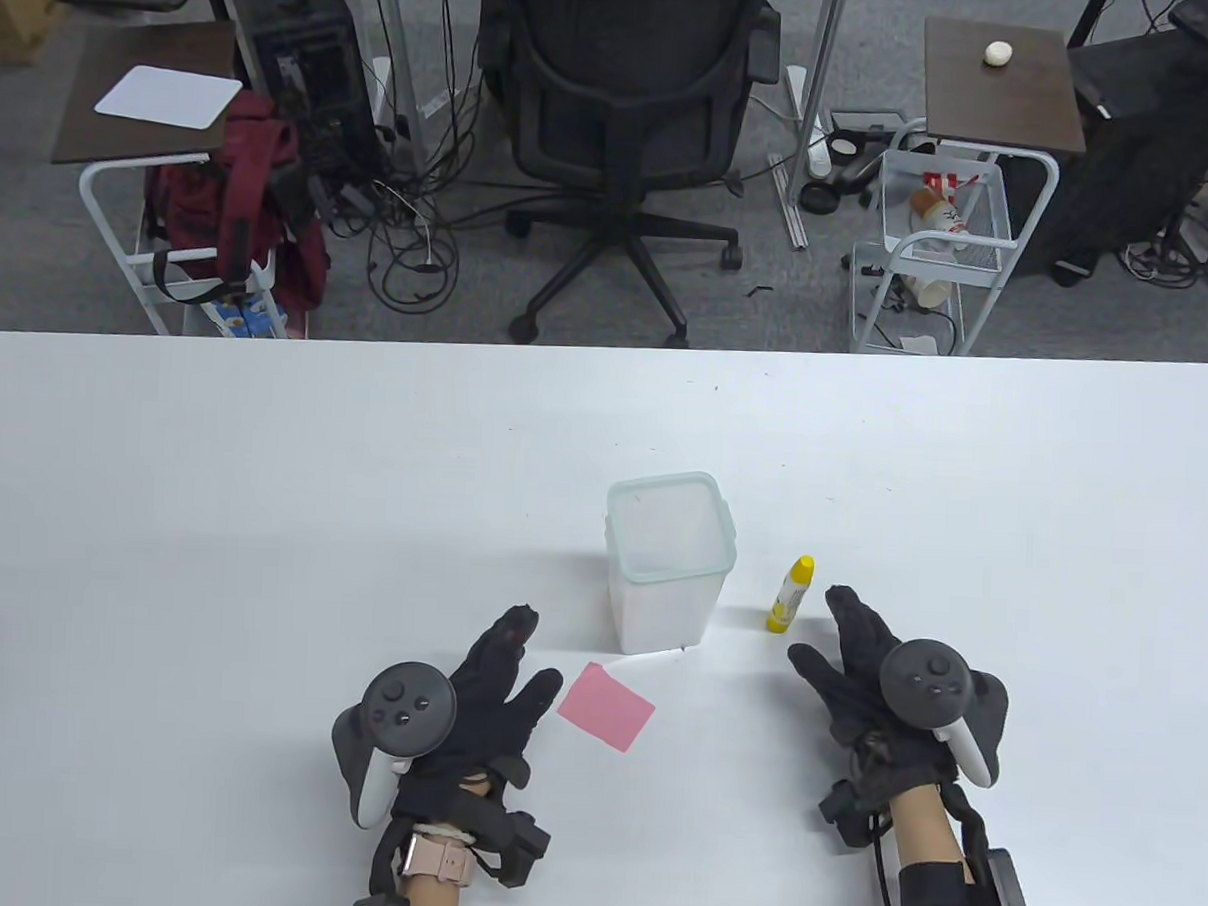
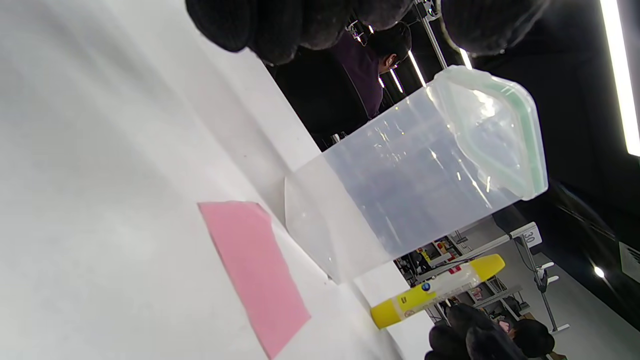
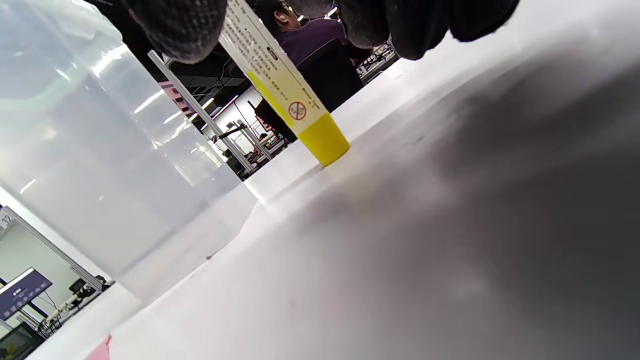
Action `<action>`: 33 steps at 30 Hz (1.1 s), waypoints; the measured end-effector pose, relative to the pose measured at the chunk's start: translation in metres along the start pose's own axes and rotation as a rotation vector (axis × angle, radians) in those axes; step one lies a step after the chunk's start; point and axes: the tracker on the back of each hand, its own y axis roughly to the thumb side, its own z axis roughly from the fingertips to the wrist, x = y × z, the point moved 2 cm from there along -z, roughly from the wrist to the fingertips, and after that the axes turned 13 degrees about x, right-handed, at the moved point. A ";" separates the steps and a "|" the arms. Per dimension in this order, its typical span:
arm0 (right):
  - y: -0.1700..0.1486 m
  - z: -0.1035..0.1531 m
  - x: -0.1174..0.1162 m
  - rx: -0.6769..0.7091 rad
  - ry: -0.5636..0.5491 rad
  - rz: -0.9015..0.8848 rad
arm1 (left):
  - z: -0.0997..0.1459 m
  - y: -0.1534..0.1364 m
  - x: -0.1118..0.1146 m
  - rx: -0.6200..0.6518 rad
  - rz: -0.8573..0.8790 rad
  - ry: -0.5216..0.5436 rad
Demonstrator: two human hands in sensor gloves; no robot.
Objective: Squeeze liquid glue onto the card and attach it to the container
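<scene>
A clear plastic container [image 1: 669, 561] with a pale green rim stands open on the white table [image 1: 261, 508]; it also shows in the left wrist view [image 2: 410, 180] and the right wrist view [image 3: 95, 150]. A pink card [image 1: 606, 705] lies flat just in front of it, also in the left wrist view [image 2: 255, 272]. A yellow glue tube [image 1: 791, 594] stands upright to the container's right, also in the left wrist view [image 2: 437, 290] and the right wrist view [image 3: 295, 100]. My left hand [image 1: 499, 684] is open, just left of the card. My right hand [image 1: 841, 649] is open, just short of the tube.
Beyond the table's far edge stand an office chair [image 1: 618, 123], two wire carts [image 1: 934, 237] and tangled cables on the floor. The white table stretches wide to the left, right and back of the container.
</scene>
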 end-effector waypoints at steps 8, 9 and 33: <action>0.005 -0.026 -0.014 -0.053 0.016 -0.040 | -0.001 0.001 0.002 -0.004 0.005 -0.010; 0.005 -0.028 -0.015 -0.071 0.005 -0.036 | -0.001 0.001 0.003 -0.004 0.008 -0.011; 0.045 0.029 -0.016 0.204 -0.097 -0.040 | -0.008 0.017 0.021 0.055 0.029 -0.082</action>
